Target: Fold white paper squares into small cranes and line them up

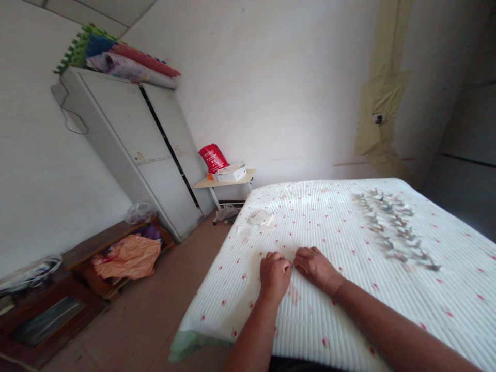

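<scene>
White bedspread [337,237] beneath left hand [276,274] and right hand [318,267], both curled, unclear if either grip clamps anything

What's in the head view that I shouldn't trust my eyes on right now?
All in the head view:
Left hand and right hand: their own backs hide anything they may hold.
Small grey objects on the quilt: too blurred to identify.
Paper slips: print too small to read.
Forearms: cut off by the bottom edge.
</scene>
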`<state>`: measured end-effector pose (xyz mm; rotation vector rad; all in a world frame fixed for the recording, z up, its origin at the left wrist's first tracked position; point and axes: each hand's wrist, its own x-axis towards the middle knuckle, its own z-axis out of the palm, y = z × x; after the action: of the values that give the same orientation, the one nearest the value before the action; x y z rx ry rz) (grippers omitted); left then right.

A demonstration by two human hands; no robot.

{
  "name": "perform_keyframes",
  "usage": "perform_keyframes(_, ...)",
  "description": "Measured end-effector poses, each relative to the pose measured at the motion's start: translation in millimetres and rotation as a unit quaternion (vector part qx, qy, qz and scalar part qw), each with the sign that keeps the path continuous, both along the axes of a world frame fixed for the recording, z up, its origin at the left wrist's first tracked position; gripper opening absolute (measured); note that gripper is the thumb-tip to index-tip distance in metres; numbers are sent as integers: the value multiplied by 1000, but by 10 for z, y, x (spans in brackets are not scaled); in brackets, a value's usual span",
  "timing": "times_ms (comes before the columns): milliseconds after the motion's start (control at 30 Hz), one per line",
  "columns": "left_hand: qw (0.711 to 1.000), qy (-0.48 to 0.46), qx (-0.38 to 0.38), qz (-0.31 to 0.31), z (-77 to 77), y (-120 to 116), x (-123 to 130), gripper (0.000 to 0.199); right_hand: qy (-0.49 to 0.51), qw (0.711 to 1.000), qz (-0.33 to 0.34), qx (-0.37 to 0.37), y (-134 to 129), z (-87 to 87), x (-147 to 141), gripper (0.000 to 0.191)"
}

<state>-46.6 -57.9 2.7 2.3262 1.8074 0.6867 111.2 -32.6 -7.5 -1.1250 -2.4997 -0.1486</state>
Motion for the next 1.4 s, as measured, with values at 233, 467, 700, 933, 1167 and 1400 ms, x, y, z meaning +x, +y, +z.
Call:
perform_keyframes(233,1000,-3,-10,13,-2,-5,15,12,51,989,-81,-114,-32,101,-52,22)
perform_keyframes(467,1000,-9,-12,22,-35,24,13,10,42,958,-167,-229,95,181,-118,17)
perform_keyframes(700,999,-20,-16,29,-32,22,16,10,32,934,-211,-286,208,256,-164,15)
perform_keyframes(933,997,-4,-48,67,2,53,57,11,26,928,-216,-301,280,246,-191,15)
perform_keyframes(1167,991,1,-82,108,47,103,115,8,24,925,-215,-311,292,253,-190,16)
perform_keyframes(1400,985,-5,-114,126,54,169,109,13,34,923,-213,-318,305,219,-181,17)
